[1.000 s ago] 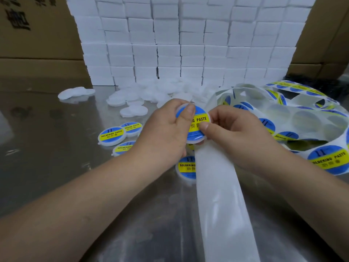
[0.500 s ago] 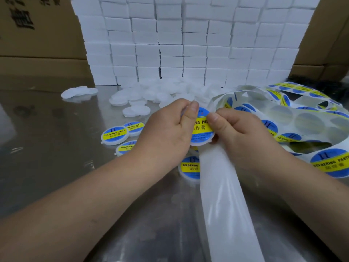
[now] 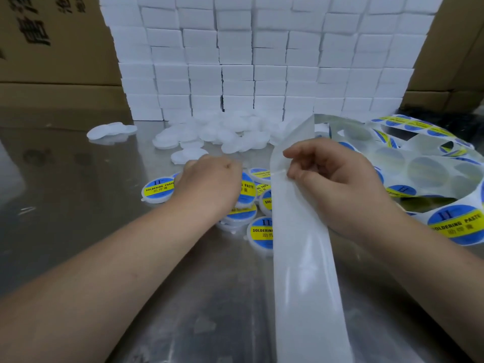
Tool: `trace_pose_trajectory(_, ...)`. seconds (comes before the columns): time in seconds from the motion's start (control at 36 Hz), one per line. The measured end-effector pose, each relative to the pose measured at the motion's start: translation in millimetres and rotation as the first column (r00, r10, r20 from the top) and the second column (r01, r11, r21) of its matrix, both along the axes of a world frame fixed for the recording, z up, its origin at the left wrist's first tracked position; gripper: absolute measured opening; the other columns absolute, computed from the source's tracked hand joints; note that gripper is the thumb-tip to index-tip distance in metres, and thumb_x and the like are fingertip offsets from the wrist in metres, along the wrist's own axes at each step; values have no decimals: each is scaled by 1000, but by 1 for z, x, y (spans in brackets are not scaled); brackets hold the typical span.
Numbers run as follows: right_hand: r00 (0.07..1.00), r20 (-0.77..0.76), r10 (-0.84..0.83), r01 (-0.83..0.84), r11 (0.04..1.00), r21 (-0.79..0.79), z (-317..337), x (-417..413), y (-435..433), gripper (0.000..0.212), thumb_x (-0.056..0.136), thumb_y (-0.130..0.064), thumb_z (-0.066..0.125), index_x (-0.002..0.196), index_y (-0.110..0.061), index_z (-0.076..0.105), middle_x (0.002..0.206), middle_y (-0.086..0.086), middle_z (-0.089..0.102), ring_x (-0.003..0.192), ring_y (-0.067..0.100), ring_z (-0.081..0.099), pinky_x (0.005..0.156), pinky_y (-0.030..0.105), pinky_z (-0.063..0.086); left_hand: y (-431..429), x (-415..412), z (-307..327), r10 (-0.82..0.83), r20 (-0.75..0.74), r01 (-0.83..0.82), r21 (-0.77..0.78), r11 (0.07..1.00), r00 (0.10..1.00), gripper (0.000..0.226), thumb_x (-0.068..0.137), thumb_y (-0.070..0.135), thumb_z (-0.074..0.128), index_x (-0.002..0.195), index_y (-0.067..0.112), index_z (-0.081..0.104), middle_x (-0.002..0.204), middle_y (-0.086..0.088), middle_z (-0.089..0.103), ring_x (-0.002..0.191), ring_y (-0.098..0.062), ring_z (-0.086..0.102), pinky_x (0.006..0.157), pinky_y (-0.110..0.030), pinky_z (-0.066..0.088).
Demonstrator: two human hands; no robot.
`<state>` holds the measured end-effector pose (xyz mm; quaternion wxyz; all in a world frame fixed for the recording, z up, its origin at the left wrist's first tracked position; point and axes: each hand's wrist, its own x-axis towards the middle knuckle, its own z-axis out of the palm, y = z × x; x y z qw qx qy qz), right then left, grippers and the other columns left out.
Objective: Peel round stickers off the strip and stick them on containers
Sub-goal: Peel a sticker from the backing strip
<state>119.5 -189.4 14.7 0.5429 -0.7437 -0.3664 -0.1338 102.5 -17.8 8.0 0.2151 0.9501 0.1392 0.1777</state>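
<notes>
Under the strip (image 3: 301, 271), the steel table (image 3: 65, 231) spreads flat, shiny and smeared, a hard surface that suits pressing labels down. Behind the strip, a wall of white boxes (image 3: 262, 61) stands in neat courses between brown cartons (image 3: 52, 61), probably packaging kept within reach. To the strip's right, the sticker coil (image 3: 419, 166) lies loose and tangled. It is waxy paper with round holes where labels are gone, and it carries glossy blue-and-yellow stickers (image 3: 457, 224). The strip itself is bare, translucent, slick backing running toward the viewer, held up, I judge, so the next label can be bent free. Behind and left of the strip, blank containers (image 3: 209, 134) lie heaped, flat milky plastic discs. Just left of the strip, labelled containers (image 3: 157, 189) cluster, one partly tucked beneath it. The right hand (image 3: 332, 179) sits at the strip's right edge, fingers (image 3: 296, 174) curled and pinching it. The left hand (image 3: 209, 182) lies palm-down on the labelled cluster left of the strip. Its fingers are hidden, so I cannot tell whether they grip.
</notes>
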Motion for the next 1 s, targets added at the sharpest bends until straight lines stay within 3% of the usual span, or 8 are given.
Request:
trace_pose_trajectory(0.11,998,42,39,-39,999,9,0,-1,0,30,74,-13,47,82,-40,58,72,-24,60,72,-5,54,67,7,39,1,-1,0,50,-26,-49,11,999,998,45,89,18,43,133,21,44,133,-9,45,125,-29,36,103,-40,33)
trace_pose_trajectory(0.19,998,54,42,-42,999,7,1,-2,0,29,76,-14,48,82,-40,58,74,-26,61,74,-6,55,69,7,39,0,1,-4,52,112,-62,82,995,992,50,85,30,52,134,30,42,130,-4,49,124,-27,38,101,-38,31)
trace_pose_trajectory(0.28,997,82,12,-12,1000,0,2,-4,1,28,76,-17,50,81,-43,58,80,-22,63,75,-3,57,69,12,44,-6,-4,2,-45,390,99,-118,988,920,31,90,31,48,120,27,56,115,6,60,115,-19,48,101,-37,35)
trace_pose_trajectory(0.44,991,114,70,-67,997,-31,3,-6,0,37,77,-8,49,83,-43,59,78,-25,63,78,-1,59,70,13,44,-25,-21,14,-248,464,478,-485,732,851,17,91,33,50,105,41,53,70,27,63,73,14,56,63,0,38)
trace_pose_trajectory(0.67,963,227,-145,77,955,285,9,-9,-3,29,78,-4,52,85,-31,60,84,-13,62,65,-1,56,66,13,44,-28,-24,18,-233,506,547,-663,511,830,23,87,11,57,98,32,55,56,14,64,54,1,60,56,-10,45)
trace_pose_trajectory(0.78,962,63,-265,228,911,344,11,-7,-4,12,80,-24,50,69,-20,51,62,-2,52,60,12,49,58,20,42,-29,-26,18,-248,508,547,-606,577,825,25,87,11,55,98,33,55,55,16,62,57,1,60,59,-12,47)
trace_pose_trajectory(0.86,933,-301,-197,290,908,303,15,3,-3,43,79,-46,41,59,-9,50,52,1,51,49,13,47,52,23,43,-30,-27,18,-276,498,553,-585,593,822,30,85,7,53,97,34,55,53,15,59,57,-1,57,57,-12,45)
trace_pose_trajectory(1.0,830,-556,-52,223,944,244,17,10,0,57,93,-53,31,82,-11,68,75,3,73,64,16,67,67,31,52,-33,-32,16,-378,446,575,-489,656,811,50,78,-1,49,100,44,52,44,13,43,41,-2,38,43,-9,34)
